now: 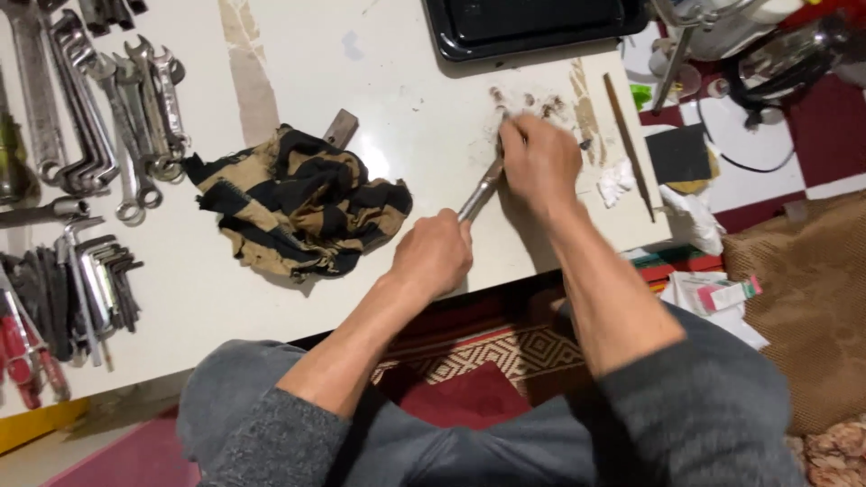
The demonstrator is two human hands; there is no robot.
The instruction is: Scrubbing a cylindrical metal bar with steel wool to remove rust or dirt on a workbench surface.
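My left hand is closed in a fist around the near end of a metal tool, which lies slanting across the white table. My right hand presses down on its far end, fingers curled together over it beside some brown smears. A striped rag lies crumpled just left of my left hand. Wrenches lie in rows at the table's left edge, with hex keys below them. A black tray sits at the top, and a thin rod to the right
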